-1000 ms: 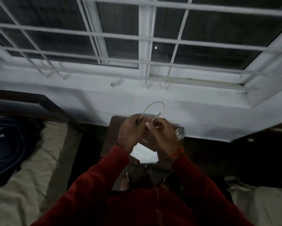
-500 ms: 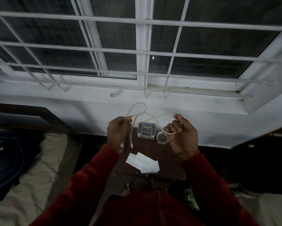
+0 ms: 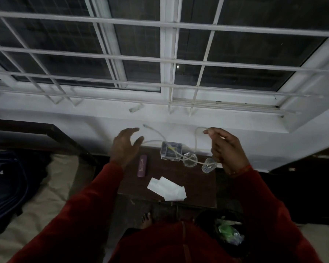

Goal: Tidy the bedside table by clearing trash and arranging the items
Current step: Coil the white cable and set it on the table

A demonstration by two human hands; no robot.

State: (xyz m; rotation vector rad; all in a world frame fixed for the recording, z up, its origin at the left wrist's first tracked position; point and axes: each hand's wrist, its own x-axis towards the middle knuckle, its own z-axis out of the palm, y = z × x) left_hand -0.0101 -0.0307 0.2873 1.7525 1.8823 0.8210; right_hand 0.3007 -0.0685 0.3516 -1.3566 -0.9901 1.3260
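I am viewing the bedside table (image 3: 197, 188) from above, standing against the wall under the barred window (image 3: 165, 54). My right hand (image 3: 225, 149) is pinching a white cable (image 3: 196, 141) between thumb and fingertips, holding one loop of it up above the table's right rear corner. The cable is trailing leftward over a clear plastic box (image 3: 170, 150) and its free end is hanging in the air just beside my left hand (image 3: 125, 147), which is spread with fingers apart and gripping nothing. On the tabletop I am noting a purple tube (image 3: 142, 165) lying near the left side, two small clear glass dishes (image 3: 190, 159) by the box, and white paper scraps (image 3: 166, 188) toward the front edge. A bin with green rubbish (image 3: 226, 232) is sitting on the floor below.
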